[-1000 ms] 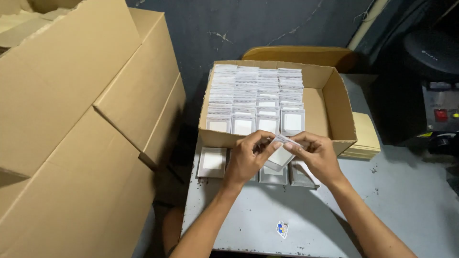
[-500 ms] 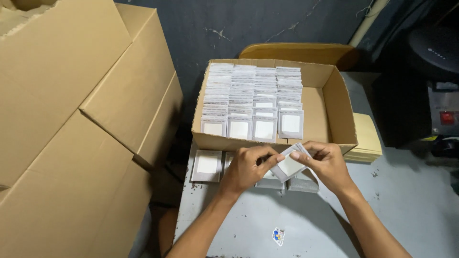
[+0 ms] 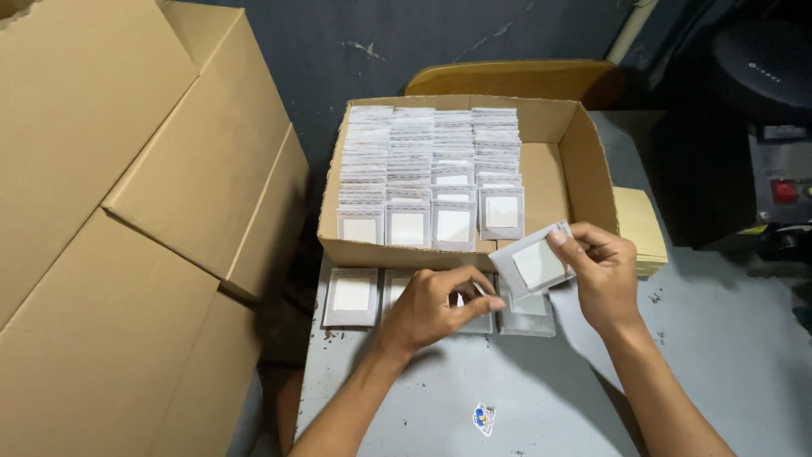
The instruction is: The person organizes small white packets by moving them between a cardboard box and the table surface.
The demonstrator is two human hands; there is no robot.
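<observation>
Four rows of small flat packets (image 3: 431,169), each a grey sleeve with a white square showing, stood packed on edge in the open cardboard box (image 3: 584,161) at the far edge of the grey counter (image 3: 727,355), leaving an empty strip along the box's right wall. The right hand (image 3: 602,271) had lifted one packet (image 3: 533,264) clear of the counter and now held it tilted just in front of the box's near wall, pinched by its upper corner between thumb and fingertips, where half a second before both hands had been working it together. The left hand (image 3: 438,303) had let go and dropped to the loose packets (image 3: 352,296) lying flat in a line along the counter just before the box, its fingers curled narrow over one of them, though I could not tell whether it had actually gripped it. A small sticker (image 3: 483,418) lay near the counter's near edge. Large cartons (image 3: 127,211) were stacked off the counter's left edge, and a dark machine with a red button (image 3: 782,190) stood at the far right corner.
</observation>
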